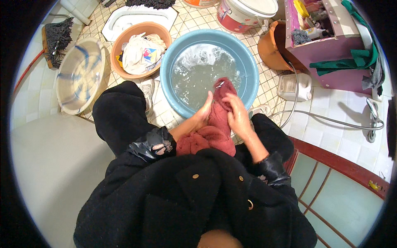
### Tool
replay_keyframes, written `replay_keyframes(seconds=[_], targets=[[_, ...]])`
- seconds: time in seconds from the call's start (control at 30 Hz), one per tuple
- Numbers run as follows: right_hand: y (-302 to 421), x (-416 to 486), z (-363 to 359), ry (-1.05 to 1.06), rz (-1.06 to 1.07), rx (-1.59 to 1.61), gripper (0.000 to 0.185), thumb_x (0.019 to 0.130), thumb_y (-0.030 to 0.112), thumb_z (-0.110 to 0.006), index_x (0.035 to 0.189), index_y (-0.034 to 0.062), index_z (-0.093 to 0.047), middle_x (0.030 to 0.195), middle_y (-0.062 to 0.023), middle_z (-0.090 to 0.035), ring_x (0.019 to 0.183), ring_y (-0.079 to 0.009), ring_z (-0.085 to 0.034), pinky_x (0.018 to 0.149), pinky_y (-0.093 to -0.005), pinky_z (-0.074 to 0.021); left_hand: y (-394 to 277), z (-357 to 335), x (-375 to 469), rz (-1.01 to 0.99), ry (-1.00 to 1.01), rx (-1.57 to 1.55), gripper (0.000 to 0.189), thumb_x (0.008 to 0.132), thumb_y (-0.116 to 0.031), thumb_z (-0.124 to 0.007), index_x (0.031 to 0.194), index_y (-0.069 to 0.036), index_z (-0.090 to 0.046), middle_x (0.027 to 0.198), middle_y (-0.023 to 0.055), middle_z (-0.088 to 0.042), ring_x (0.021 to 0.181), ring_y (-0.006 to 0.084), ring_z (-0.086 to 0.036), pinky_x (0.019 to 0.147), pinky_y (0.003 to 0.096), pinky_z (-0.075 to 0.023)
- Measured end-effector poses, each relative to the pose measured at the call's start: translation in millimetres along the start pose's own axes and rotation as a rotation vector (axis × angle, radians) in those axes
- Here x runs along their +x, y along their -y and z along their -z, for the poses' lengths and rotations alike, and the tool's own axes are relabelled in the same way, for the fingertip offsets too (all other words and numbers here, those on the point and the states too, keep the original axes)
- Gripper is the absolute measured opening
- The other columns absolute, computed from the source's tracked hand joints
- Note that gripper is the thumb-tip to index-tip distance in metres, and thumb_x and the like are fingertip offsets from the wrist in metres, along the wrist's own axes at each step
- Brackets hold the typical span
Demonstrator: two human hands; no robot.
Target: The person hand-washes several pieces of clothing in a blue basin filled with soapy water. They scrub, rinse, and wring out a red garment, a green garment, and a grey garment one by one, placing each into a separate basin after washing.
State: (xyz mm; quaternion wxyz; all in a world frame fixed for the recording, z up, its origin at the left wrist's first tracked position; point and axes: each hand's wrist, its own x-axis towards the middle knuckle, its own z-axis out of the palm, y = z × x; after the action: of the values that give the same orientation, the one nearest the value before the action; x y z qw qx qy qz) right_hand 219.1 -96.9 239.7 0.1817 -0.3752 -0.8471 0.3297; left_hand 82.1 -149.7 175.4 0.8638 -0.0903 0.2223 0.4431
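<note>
A plush reddish cloth (220, 113) stretches from my lap over the near rim of a blue plastic basin (167, 66). Its far end, darker and wet-looking, is above the water. My left hand (201, 113) lies along the cloth's left side, thumb up, with its fingers partly hidden beneath the fabric. On the other side my right hand (238, 114) grips the cloth, fingers curled over its top. Cloudy water (198, 80) fills the basin, with white suds (201, 54) gathered toward the far side. The cloth's near end is bunched against my black coat.
An orange tub (114, 59) of clothes and a tilted pale basin (80, 77) stand left. Behind are a squat toilet (114, 21) and a lidded bucket (238, 18). Rightward are an orange bucket (268, 49), a plastic jug (293, 86), a purple cabinet (335, 62) and a shower hose (328, 117).
</note>
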Motion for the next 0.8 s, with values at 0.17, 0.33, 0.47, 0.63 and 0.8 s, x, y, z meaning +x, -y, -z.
replay_keyframes(seconds=[0.17,0.33,0.47,0.63,0.8], targets=[[42.6,-21.9,5.6,0.050,-0.125,0.300,0.074,0.065,-0.003,-0.050,0.135,0.0012,-0.028,0.130,-0.0229,-0.041,0.127,-0.0370,-0.036,0.107,-0.0412,-0.0264,9.9,8.6,3.2,0.015,-0.034,0.090,0.063,0.084,-0.059,-0.048,0.126,-0.012,-0.048,0.123,0.0066,-0.054,0.107,0.0216,-0.054,0.093,0.0385,-0.0440],[29.3,-8.2,27.5,-0.058,-0.056,0.802,0.075,0.075,0.004,-0.055,0.141,0.0033,-0.019,0.140,-0.0148,-0.030,0.129,-0.0292,-0.035,0.104,-0.0442,-0.0328,3.4,-0.2,-4.0,-0.038,-0.064,0.181,0.047,0.083,-0.036,-0.058,0.120,-0.007,-0.051,0.112,0.0085,-0.060,0.099,0.0229,-0.058,0.089,0.0386,-0.0457],[-43.7,4.3,38.8,-0.401,-0.529,1.388,0.068,0.088,0.054,-0.042,0.140,0.0127,-0.026,0.139,-0.0157,-0.032,0.129,-0.0341,-0.032,0.098,-0.0505,-0.0371,0.9,-10.6,-6.7,-0.014,-0.028,0.110,0.047,0.079,-0.030,-0.058,0.119,-0.005,-0.051,0.110,0.0094,-0.060,0.097,0.0236,-0.058,0.088,0.0380,-0.0462],[-29.4,21.0,-33.2,0.079,-0.228,2.085,0.082,0.080,0.070,-0.042,0.142,0.0205,-0.023,0.142,-0.0211,-0.027,0.129,-0.0362,-0.032,0.100,-0.0597,-0.0297,9.5,-26.9,-13.5,-0.084,-0.034,0.067,0.052,0.079,-0.034,-0.055,0.123,-0.006,-0.048,0.112,0.0106,-0.059,0.099,0.0261,-0.058,0.087,0.0398,-0.0462],[-36.3,31.1,7.5,0.076,-0.101,1.501,0.060,0.078,0.050,-0.061,0.120,0.0086,-0.047,0.120,-0.0184,-0.049,0.110,-0.0284,-0.050,0.094,-0.0431,-0.0403,9.1,1.0,-4.0,-0.028,0.054,0.019,0.046,0.087,-0.031,-0.051,0.127,-0.008,-0.046,0.118,0.0088,-0.056,0.105,0.0218,-0.055,0.091,0.0370,-0.0442]])
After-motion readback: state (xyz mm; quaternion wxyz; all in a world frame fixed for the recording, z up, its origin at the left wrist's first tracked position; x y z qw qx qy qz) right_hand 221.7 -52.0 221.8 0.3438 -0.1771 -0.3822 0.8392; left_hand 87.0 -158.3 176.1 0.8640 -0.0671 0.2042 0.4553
